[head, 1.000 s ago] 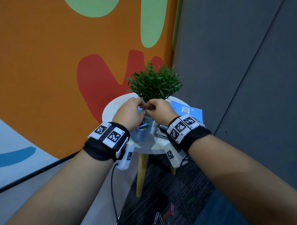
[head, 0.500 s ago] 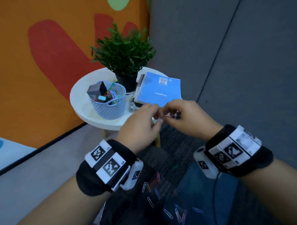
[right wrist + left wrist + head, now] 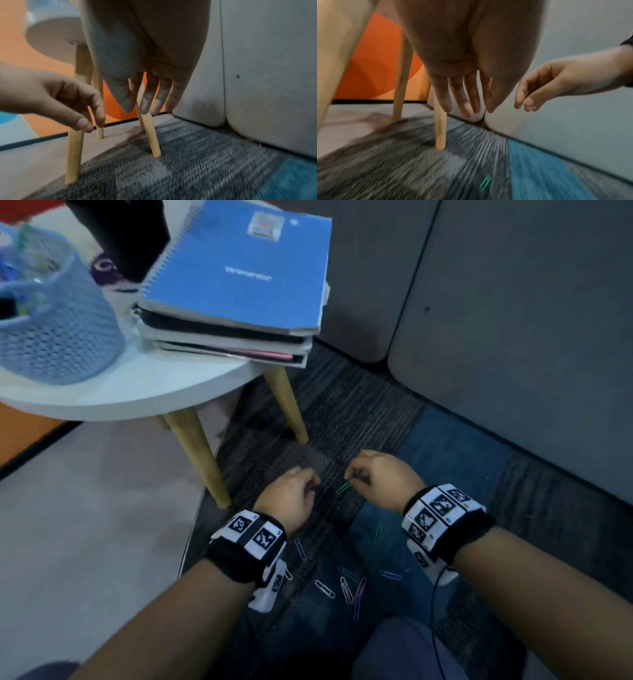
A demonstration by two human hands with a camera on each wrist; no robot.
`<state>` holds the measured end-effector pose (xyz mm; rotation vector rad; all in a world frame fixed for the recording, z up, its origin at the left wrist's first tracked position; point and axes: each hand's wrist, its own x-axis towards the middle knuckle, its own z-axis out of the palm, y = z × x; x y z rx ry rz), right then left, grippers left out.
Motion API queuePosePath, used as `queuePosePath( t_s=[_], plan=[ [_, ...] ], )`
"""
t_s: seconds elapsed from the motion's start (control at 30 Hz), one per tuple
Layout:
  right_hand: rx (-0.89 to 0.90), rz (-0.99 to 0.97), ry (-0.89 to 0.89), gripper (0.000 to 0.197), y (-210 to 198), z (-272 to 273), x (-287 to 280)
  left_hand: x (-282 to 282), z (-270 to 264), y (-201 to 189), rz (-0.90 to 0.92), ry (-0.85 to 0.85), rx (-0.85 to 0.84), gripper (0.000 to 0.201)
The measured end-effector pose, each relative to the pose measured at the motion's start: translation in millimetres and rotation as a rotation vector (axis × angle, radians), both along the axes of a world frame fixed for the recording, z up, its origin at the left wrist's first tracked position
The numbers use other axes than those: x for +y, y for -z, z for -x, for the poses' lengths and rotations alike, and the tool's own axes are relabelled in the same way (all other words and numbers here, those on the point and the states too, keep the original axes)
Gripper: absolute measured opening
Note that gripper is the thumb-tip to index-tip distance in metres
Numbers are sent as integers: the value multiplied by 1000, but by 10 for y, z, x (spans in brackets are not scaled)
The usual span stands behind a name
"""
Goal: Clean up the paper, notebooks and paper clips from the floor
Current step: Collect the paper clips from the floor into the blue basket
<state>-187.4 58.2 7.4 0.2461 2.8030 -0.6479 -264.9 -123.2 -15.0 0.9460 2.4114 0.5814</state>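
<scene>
Head view only: stacked notebooks (image 3: pixel 236 278).

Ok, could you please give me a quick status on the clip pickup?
Left hand and right hand open, empty, low over carpet. Green paper clip lying between them, ungripped. More clips scattered nearer. Nothing blocking.

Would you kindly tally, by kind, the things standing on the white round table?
Notebooks, stacked: 3
Mesh basket: 1
Black pot: 1
Total: 5, leaving out a purple-printed patch beside the pot, too blurred to name.
</scene>
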Motion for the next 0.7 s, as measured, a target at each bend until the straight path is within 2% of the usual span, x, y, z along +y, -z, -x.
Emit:
queuePosePath(
  t_s=[0.17, 0.37, 0.47, 0.53, 0.6, 0.7],
  plan=[
    [-129, 6, -4, 19, 718, 192, 86, -83, 101, 796, 198, -39, -122, 32],
    [-364, 0, 20, 33, 1446, 478, 145, -222, 77, 1516, 281, -95, -205, 58],
    [-519, -17, 59, 53, 1677, 602, 175, -246, 37, 1693, 332, -140, -240, 67],
    [-626, -33, 94, 63, 1768, 660, 145, -232, 12, 1745, 373, -117, -202, 73],
    [-664, -77, 115, 65, 1849, 687, 53, -200, 2, 1776, 376, -84, -144, 77],
    [-653, -113, 163, 67, 1960, 652, -119, -115, 6, 1810, 389, 10, -92, 68]
  ],
)
